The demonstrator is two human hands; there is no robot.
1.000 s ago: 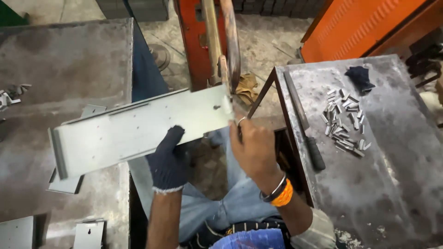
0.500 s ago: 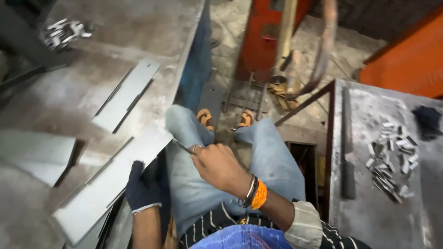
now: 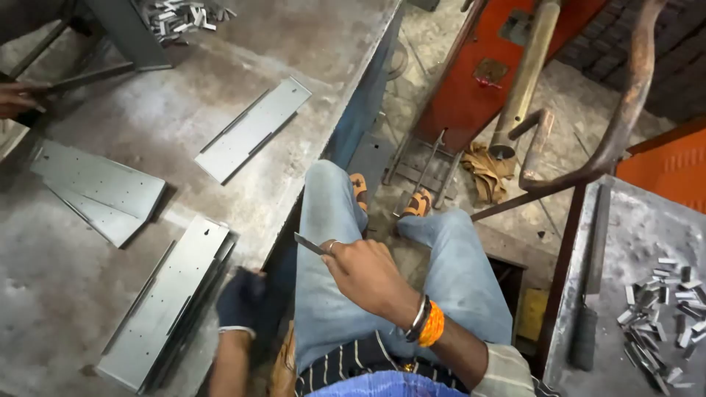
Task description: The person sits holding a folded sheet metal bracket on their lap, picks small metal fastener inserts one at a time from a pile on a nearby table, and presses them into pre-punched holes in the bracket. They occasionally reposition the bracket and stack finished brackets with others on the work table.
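My left hand, in a dark glove and blurred, is at the right edge of a stack of long grey sheet-metal panels lying on the steel bench. Whether it still grips the top panel is unclear. My right hand, bare with a ring and orange wrist bands, hovers over my lap. It pinches a small flat metal strip that points left. I sit with jeans-clad knees between two benches.
On the bench lie a single panel, fanned panels and a heap of small metal pieces. Another person's hand is at far left. The right table bears small clips and a black-handled tool. A red machine stands ahead.
My left hand has brought the long panel from in front of the machine down to the left and laid it on the stack. The right hand kept the small strip, and my view swung left.
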